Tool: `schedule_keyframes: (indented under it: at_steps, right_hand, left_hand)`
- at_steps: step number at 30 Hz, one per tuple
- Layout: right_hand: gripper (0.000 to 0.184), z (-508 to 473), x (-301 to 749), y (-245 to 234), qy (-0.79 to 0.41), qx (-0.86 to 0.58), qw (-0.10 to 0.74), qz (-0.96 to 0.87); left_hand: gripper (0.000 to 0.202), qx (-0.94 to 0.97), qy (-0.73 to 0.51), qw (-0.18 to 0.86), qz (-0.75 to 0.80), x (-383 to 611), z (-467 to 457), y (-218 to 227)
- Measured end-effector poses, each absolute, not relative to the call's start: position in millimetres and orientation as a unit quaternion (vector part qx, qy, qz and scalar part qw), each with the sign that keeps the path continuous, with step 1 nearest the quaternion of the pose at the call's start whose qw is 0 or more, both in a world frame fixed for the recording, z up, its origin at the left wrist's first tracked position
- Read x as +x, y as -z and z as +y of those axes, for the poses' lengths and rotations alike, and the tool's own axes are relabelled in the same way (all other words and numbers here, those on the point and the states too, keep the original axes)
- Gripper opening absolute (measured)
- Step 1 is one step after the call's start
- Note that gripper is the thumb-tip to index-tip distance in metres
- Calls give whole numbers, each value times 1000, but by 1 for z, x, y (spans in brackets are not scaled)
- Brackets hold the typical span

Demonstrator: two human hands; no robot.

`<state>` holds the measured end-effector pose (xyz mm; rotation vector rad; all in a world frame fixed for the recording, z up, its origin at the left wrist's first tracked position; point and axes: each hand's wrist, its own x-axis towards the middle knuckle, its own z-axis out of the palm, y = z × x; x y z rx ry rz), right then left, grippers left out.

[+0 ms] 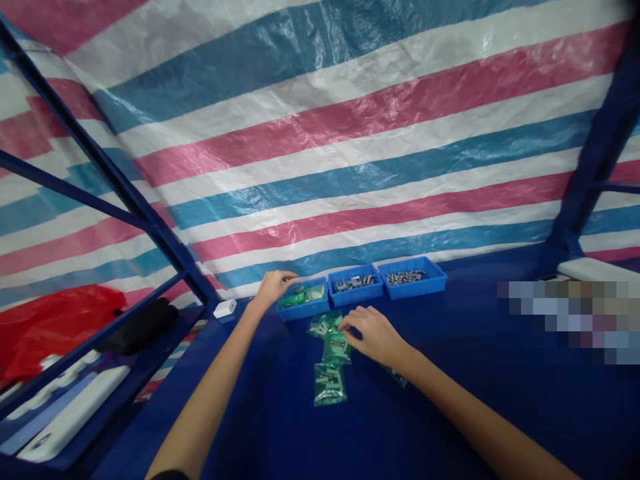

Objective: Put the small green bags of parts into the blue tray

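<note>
My left hand (274, 291) reaches over the left end of a blue bin (305, 311), fingers stretched out and apart, with nothing visible in them. Inside that bin lie green-tinted plastic bags (300, 296). My right hand (374, 331) is closed in a pinch at the edge of a small clear green bag (336, 348) of metal parts, lying on the blue table. Its fingertips partly cover the contact. Another such bag (320, 327) overlaps behind it, and a third bag (330, 385) lies flat nearer to me. Under my right wrist, one more bag (396, 377) is partly hidden.
Two more blue bins, a middle one (356, 301) and a right one (415, 289), hold small metal parts. A white plug adapter (225, 308) sits at the left back. Blue frame posts (115, 173) and a striped sheet (350, 147) enclose the table (280, 427).
</note>
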<state>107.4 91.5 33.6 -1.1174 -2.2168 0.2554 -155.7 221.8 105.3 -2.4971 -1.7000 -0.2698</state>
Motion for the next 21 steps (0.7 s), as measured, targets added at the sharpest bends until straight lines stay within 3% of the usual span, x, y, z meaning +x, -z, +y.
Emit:
schedule_keyframes:
  at_steps: [3,10,15,18,21]
  right_hand:
    - [16,92,108,-34,-95,-424,313,-844]
    - [22,90,110,-32,-108,-485,229,-837]
    - [23,89,108,-33,-123,-480,219,-841]
    - [21,90,109,-34,-119,-481,228,-838]
    - [19,92,109,-34,-103,-481,253,-833]
  left_hand:
    - [38,-828,133,25,-544,-167,206,-110]
    - [23,-812,96,12,-576,-177,198,-86]
    - [16,-807,82,-17,-585,-171,199,-91]
    - [25,-811,81,-37,-578,-167,201,-106]
    - [32,-792,127,25,-596,-161,207,-115]
